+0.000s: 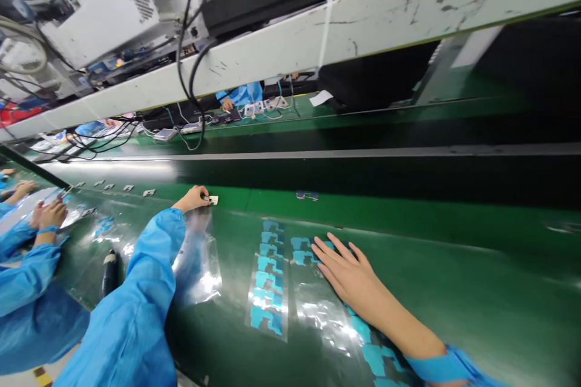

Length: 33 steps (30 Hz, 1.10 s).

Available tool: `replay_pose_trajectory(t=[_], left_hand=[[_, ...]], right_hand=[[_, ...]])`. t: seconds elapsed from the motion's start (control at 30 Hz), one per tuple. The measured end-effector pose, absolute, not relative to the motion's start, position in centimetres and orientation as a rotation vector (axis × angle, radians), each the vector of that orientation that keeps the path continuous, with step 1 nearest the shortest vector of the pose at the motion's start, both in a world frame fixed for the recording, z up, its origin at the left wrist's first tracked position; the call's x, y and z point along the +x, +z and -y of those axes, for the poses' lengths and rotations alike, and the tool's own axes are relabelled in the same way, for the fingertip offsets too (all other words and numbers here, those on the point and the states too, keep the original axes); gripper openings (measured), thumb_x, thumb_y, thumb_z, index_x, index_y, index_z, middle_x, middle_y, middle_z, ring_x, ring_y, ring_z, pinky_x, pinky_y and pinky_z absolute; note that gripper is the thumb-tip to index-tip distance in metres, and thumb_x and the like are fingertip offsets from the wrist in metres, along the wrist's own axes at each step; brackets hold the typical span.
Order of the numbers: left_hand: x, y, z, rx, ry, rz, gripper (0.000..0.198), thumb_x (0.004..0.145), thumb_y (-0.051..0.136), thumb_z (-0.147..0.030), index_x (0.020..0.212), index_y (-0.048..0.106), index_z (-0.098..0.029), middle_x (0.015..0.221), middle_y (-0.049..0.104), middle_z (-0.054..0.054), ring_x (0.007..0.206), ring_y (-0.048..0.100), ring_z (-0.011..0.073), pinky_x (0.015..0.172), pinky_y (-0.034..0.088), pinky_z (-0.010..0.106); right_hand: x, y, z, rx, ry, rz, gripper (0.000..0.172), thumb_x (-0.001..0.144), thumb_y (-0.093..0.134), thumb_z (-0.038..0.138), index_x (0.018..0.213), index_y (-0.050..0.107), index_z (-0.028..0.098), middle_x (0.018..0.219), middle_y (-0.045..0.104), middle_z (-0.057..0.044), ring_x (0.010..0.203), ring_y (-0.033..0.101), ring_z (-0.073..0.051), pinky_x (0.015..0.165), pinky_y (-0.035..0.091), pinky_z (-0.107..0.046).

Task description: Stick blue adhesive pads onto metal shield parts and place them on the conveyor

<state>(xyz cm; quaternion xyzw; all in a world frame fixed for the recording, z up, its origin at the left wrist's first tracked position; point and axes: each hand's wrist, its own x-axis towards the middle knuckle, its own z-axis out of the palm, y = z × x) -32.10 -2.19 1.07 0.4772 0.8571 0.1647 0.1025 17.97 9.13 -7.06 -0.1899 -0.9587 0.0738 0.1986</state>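
Left hand (193, 198) held a small pale rectangular piece (211, 199) in a narrow pinch at the fingertips, centre-left of the frame, on the dark green conveyor belt (454, 290). (The piece was too small to tell its material.) Right hand (351, 275) lay flat and open, fingers spread, resting on teal die-cut pieces (302, 251) on a clear plastic film strip (315, 308), lower centre. A second clear film strip with stacked teal pieces (267, 278) lay just left of the right hand. A loose clear plastic sheet (200, 266) lay under the left wrist. Small pale pieces (129, 187) sat in a row toward the upper left of the belt. A dark cylindrical bottle (109, 272) stood beside the left blue sleeve (140, 290). A co-worker's blue-sleeved hands (49, 214) worked at the left edge. Beyond a scuffed white rail (272, 48), another blue-sleeved person (240, 95) sat among cabled devices, upper centre.
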Motion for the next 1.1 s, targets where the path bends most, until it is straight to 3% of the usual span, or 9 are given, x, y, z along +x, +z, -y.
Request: replay_pose_trajectory(t=[0.17,0.27,0.37,0.47,0.6,0.73,0.83,0.97,1.1], left_hand=[[-29.2,2.4,0.2,1.319,0.828,-2.377,0.024,0.084,0.074,-0.033,0.094,0.062,-0.014,0.084,0.064,0.001,0.079,0.063,0.0164,0.079,0.055,0.035],[-24.5,2.6,-2.0,1.265,1.104,-2.167,0.041,0.073,0.080,-0.035,0.103,0.058,-0.016,0.081,0.064,-0.001,0.077,0.065,0.0156,0.077,0.055,0.031],[-16.8,1.4,-3.9,1.177,1.260,-1.870,0.050,0.080,0.072,-0.044,0.117,0.052,-0.017,0.089,0.068,0.003,0.082,0.069,0.0167,0.070,0.057,0.027],[-8.5,-0.7,-4.6,1.091,1.206,-1.603,0.043,0.080,0.073,-0.047,0.107,0.060,-0.015,0.090,0.071,0.009,0.078,0.071,0.0174,0.063,0.058,0.026],[-0.7,-2.5,-4.2,1.059,1.146,-1.393,0.039,0.082,0.073,-0.048,0.096,0.066,-0.012,0.087,0.072,0.011,0.080,0.072,0.0196,0.071,0.060,0.030],[1.8,-2.7,-3.5,1.157,1.159,-1.302,0.051,0.076,0.082,-0.041,0.117,0.067,-0.014,0.111,0.070,0.013,0.099,0.070,0.0234,0.092,0.057,0.039],[1.9,-2.7,-2.9,1.454,1.109,-1.304,0.065,0.070,0.087,-0.031,0.130,0.063,-0.023,0.139,0.054,0.011,0.121,0.060,0.0273,0.109,0.047,0.044],[1.7,-3.3,-2.3,1.750,0.977,-1.307,0.071,0.085,0.071,-0.022,0.149,0.043,-0.032,0.147,0.043,0.010,0.103,0.067,0.0181,0.103,0.052,0.040],[1.6,-3.7,-2.3,1.789,0.995,-1.329,0.059,0.088,0.069,-0.025,0.143,0.050,-0.032,0.141,0.049,0.009,0.109,0.064,0.0204,0.094,0.057,0.035]], right_hand=[[19.6,-6.0,-8.0,-0.667,0.196,2.636,0.038,0.101,0.050,0.038,0.129,0.064,0.016,0.135,0.066,-0.011,0.132,0.051,-0.036,0.112,0.032,-0.064],[21.9,-6.0,-7.2,-0.765,0.243,2.563,0.045,0.096,0.059,0.043,0.132,0.060,0.015,0.128,0.068,-0.013,0.124,0.056,-0.034,0.112,0.033,-0.060],[23.8,-6.4,-6.6,-0.825,0.280,2.502,0.048,0.093,0.063,0.046,0.131,0.059,0.017,0.123,0.069,-0.013,0.120,0.057,-0.033,0.111,0.034,-0.059],[24.7,-6.7,-6.5,-0.833,0.301,2.435,0.043,0.094,0.062,0.045,0.127,0.060,0.017,0.119,0.070,-0.012,0.117,0.058,-0.032,0.110,0.035,-0.058],[24.8,-6.6,-6.6,-0.803,0.319,2.394,0.033,0.098,0.059,0.037,0.125,0.062,0.019,0.112,0.071,-0.010,0.111,0.061,-0.028,0.111,0.036,-0.056],[24.7,-6.1,-6.5,-0.801,0.338,2.392,0.028,0.099,0.057,0.033,0.123,0.063,0.021,0.107,0.073,-0.008,0.111,0.063,-0.027,0.112,0.035,-0.057],[24.7,-5.9,-6.3,-0.803,0.359,2.335,0.018,0.100,0.056,0.029,0.112,0.066,0.021,0.104,0.075,-0.007,0.111,0.064,-0.027,0.111,0.037,-0.058],[24.7,-5.5,-6.1,-0.758,0.326,2.269,0.015,0.100,0.055,0.021,0.110,0.066,0.021,0.103,0.076,-0.006,0.111,0.066,-0.025,0.111,0.041,-0.056],[24.7,-4.6,-5.9,-0.688,0.161,2.239,0.026,0.096,0.059,0.013,0.121,0.064,0.019,0.120,0.072,-0.012,0.121,0.061,-0.028,0.109,0.044,-0.056]])
